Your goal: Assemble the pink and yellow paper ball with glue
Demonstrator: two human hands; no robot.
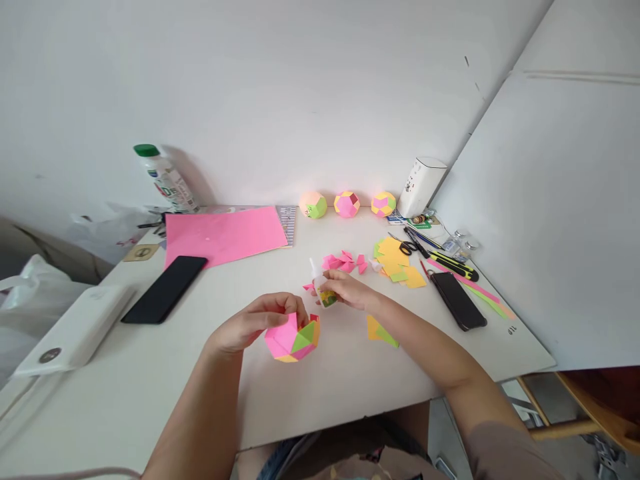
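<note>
My left hand [260, 320] is closed on a paper ball [290, 341] of folded pink, green and orange pieces, its top side partly open. Some of its fingers are hidden behind the paper. In my right hand [345, 288] is a small glue bottle [327, 293] with a white nozzle pointing up, held just above the table. Right behind the bottle lie several folded pink paper pieces [345, 261]. Under my right forearm, orange and green paper slips [381, 331] rest on the table.
Three finished-looking paper balls [347, 205] stand along the wall. To the right are a pile of paper squares [393, 257], scissors [406, 247], a utility knife [454, 265] and a phone [457, 300]. Pink sheets [225, 233], a black phone [165, 290] and a bottle [167, 177] lie or stand left.
</note>
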